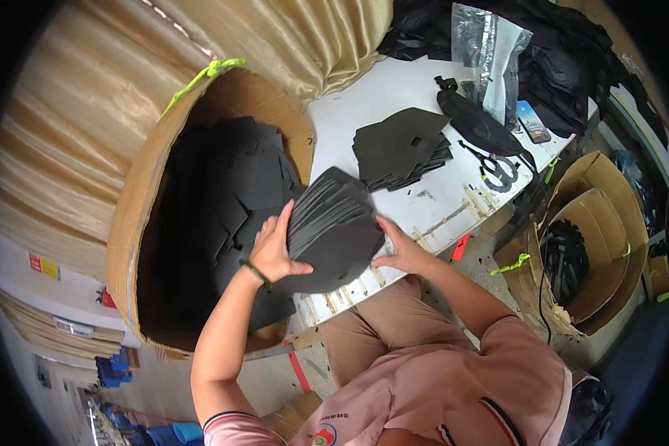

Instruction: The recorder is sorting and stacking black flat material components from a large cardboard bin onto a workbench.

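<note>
A thick stack of black foam sheets [334, 227] is held between both hands over the near edge of the white table [394, 104]. My left hand [271, 249] grips its left side, with a dark band on the wrist. Against the stack's right edge, my right hand [401, 253] presses with fingers spread. A second pile of black foam pieces [401, 149] lies further out on the table.
A large cardboard box [137, 208] full of black foam pieces stands to the left. Scissors [494, 167], a black pouch [479, 123], a phone [533, 121] and a clear plastic bag [490, 52] lie on the table's far side. More open cardboard boxes [595, 253] stand at right.
</note>
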The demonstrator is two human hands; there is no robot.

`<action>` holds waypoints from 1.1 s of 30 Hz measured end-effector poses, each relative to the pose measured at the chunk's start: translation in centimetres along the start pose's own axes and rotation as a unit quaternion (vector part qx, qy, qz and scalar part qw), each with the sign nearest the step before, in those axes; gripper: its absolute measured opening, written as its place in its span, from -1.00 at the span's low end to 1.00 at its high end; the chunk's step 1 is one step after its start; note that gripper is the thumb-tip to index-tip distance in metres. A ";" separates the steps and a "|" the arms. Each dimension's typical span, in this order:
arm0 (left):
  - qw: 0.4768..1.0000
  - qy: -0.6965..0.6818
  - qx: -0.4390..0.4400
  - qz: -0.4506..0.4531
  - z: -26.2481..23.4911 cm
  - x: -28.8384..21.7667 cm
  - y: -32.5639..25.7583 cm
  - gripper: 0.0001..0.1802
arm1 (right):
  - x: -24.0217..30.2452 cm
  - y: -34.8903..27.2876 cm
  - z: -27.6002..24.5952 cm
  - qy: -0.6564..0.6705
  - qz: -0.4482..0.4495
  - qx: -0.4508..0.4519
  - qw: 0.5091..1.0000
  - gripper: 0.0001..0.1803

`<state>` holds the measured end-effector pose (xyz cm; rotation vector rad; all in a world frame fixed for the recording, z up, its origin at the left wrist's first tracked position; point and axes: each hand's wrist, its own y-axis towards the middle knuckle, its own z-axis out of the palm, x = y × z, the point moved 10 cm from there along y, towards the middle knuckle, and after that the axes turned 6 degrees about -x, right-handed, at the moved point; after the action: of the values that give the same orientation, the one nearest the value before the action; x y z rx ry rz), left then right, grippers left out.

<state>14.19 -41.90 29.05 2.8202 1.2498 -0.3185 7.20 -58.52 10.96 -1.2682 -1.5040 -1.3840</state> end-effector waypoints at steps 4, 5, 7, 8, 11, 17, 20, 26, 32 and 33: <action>0.981 -0.192 0.014 -0.023 -1.9 0.5 -0.3 0.41 | -1.1 -1.7 -1.0 0.208 0.077 -0.031 0.975 0.17; 0.946 -0.318 0.033 -0.046 -3.0 0.4 -0.5 0.41 | 1.5 -1.7 -0.7 0.296 0.111 -0.003 0.949 0.20; 0.906 -0.414 0.069 -0.055 -4.6 -0.7 0.9 0.39 | 2.4 -2.1 -0.8 0.353 0.151 0.028 0.923 0.21; 0.883 -0.459 0.090 -0.051 -5.3 -1.8 2.1 0.39 | 2.2 -2.6 -0.3 0.406 0.189 0.062 0.892 0.21; 0.855 -0.488 0.174 -0.021 -6.3 -4.5 6.3 0.33 | 3.3 -1.7 -1.7 0.524 0.141 0.075 0.837 0.25; 0.852 -0.467 0.236 0.007 -6.8 -7.5 18.9 0.13 | 9.0 4.1 -11.6 0.626 0.033 -0.090 0.774 -0.05; 0.895 -0.396 0.194 0.062 -5.8 -8.5 26.0 0.00 | 7.3 6.9 -14.3 0.617 0.011 -0.152 0.772 -0.25; 0.987 -0.109 0.028 0.114 8.6 -5.8 31.3 -0.02 | -6.5 7.3 -12.6 0.563 0.140 -0.306 0.755 -0.52; 0.945 -0.144 -0.268 0.122 2.1 -6.9 25.5 -0.21 | -7.2 5.5 -13.3 0.446 0.214 -0.332 0.803 -0.49; 0.931 -0.156 -0.295 0.148 1.7 -8.4 23.3 -0.21 | -7.1 4.8 -13.2 0.446 0.215 -0.331 0.804 -0.49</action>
<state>25.56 -63.93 28.02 2.2734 0.6891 -0.2958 12.23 -73.11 7.77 -0.9680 -0.0604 -1.8518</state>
